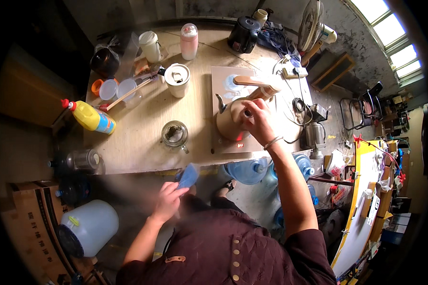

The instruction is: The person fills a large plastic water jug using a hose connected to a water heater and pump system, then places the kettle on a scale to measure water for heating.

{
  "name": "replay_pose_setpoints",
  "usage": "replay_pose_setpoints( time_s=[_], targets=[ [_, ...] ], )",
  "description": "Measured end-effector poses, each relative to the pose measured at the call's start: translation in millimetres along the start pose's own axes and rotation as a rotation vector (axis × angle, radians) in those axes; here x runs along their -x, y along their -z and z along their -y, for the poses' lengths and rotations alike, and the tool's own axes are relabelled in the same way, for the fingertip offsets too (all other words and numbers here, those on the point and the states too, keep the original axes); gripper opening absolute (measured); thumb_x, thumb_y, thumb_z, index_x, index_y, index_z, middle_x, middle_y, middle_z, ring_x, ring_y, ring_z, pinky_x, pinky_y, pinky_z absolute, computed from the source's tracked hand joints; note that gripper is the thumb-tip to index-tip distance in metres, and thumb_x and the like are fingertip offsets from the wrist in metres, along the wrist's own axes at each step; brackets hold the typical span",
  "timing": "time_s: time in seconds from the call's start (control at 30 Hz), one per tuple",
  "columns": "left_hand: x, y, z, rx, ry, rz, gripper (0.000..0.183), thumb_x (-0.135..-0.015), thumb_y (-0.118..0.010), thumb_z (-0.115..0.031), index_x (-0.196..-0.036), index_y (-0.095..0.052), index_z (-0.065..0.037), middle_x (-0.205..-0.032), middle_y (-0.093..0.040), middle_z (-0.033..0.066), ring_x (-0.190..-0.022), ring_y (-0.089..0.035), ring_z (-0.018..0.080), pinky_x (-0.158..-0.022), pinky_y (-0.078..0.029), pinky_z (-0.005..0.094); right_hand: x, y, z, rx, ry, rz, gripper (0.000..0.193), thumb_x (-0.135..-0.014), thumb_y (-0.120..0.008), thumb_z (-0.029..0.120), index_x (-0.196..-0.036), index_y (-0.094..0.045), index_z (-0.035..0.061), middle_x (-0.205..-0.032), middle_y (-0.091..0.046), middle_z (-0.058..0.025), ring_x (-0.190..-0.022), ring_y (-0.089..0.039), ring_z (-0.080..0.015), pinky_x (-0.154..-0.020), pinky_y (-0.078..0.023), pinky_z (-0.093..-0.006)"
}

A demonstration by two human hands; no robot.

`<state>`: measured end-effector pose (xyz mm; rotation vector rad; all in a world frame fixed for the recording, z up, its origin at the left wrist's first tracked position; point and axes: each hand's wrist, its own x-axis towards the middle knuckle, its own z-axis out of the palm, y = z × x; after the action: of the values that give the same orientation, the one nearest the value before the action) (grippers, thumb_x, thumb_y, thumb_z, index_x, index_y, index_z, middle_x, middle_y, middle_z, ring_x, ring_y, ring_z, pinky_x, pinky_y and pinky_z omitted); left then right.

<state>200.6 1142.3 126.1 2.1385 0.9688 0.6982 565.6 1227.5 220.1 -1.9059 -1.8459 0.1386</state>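
My right hand (260, 121) reaches over a beige kettle (229, 121) and pinches the dark knob of its lid. The kettle has a wood-coloured handle (257, 83) and a thin dark spout pointing left. It stands on a flat induction cooker (233, 146) with a lit red display. My left hand (168, 202) is closed on a small flat blue piece (189, 176) just off the table's front edge; whether it is a cloth or a packet I cannot tell. Nearest to it on the table is a glass mug (175, 135) with dark bits inside.
A white lidded cup (177, 80), a pink-and-white bottle (189, 42) and a black jug (244, 35) stand farther back. On the left is a yellow squeeze bottle (89, 117). Cables and a power strip (295, 72) lie right of the cooker. Blue water jugs (247, 171) sit below the table.
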Motion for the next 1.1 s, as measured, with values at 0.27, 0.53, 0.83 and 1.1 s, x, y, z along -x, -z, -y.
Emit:
replay_pose_setpoints(
  time_s=[0.27, 0.53, 0.83, 1.1],
  targets=[
    [-15, -9, -13, 0.127, 0.026, 0.098, 0.041, -0.068, -0.056, 0.011, -0.101, -0.07, -0.008, -0.099, -0.063, 0.0134, -0.094, -0.057, 0.0318, -0.082, -0.05, 0.0375, 89, -34, -100, -0.446, -0.335, 0.065, 0.054, -0.079, -0.077, 0.031, -0.118, -0.053, 0.0023, -0.109, -0.061, -0.0143, -0.102, -0.058, -0.0271, -0.089, -0.046, -0.0391],
    [-54, -37, -36, 0.165, -0.12, 0.16, 0.045, -0.066, -0.057, 0.011, -0.106, -0.067, -0.006, -0.1, -0.061, 0.015, -0.094, -0.056, 0.0326, -0.082, -0.049, 0.039, 91, -72, -82, -1.383, -0.477, -0.167, 0.029, -0.087, -0.069, 0.02, -0.108, -0.058, 0.0033, -0.104, -0.064, -0.0032, -0.095, -0.06, -0.0116, -0.09, -0.046, -0.0277],
    [-90, -71, -65, -0.11, -0.294, 0.249, 0.039, -0.07, -0.06, 0.003, -0.108, -0.065, -0.004, -0.105, -0.06, 0.014, -0.096, -0.056, 0.031, -0.084, -0.049, 0.0398, 145, -7, -95, -1.333, -0.493, -0.424, 0.036, -0.086, -0.07, 0.025, -0.109, -0.057, 0.0017, -0.096, -0.061, -0.0007, -0.088, -0.056, -0.0088, -0.078, -0.044, -0.0225],
    [-176, -153, -90, -0.447, -0.564, 0.115, 0.03, -0.08, -0.057, -0.011, -0.108, -0.064, -0.002, -0.126, -0.057, 0.013, -0.112, -0.053, 0.0266, -0.082, -0.046, 0.0367, 267, 71, -109, -1.158, -0.58, -0.685, 0.057, -0.077, -0.077, 0.044, -0.109, -0.054, 0.0028, -0.099, -0.058, -0.0022, -0.093, -0.057, -0.0133, -0.079, -0.047, -0.0296]
  ],
)
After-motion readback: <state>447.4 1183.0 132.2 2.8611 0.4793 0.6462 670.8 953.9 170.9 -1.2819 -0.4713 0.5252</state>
